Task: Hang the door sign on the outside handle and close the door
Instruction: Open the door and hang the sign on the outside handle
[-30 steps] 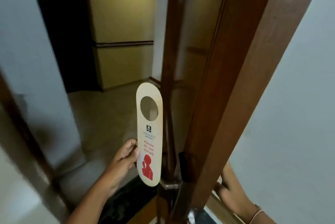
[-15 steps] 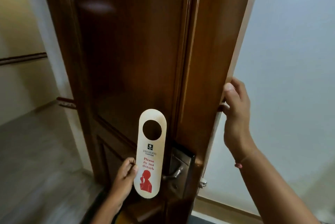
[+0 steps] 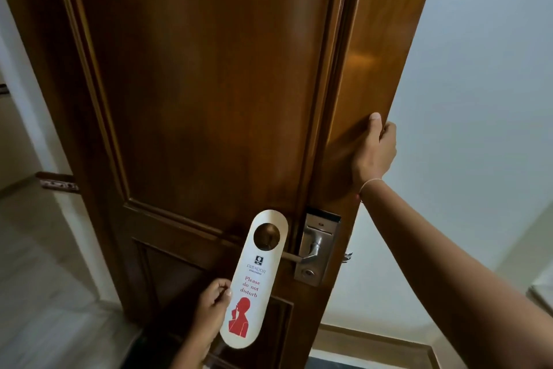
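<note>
White walls frame the door (image 3: pixel 194 99). Beside its handle (image 3: pixel 294 256), the left hand (image 3: pixel 211 307) pinches the sign (image 3: pixel 253 279); the right hand (image 3: pixel 374 153) grips the door's edge. The hole could miss the handle and the sign could drop.

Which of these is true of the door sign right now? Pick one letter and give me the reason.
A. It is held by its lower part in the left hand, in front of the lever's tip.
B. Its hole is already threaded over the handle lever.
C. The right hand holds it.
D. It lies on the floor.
A: the left hand grips the lower part of the door sign, covering the tip of the handle lever, while the right hand grips the door edge.
</note>
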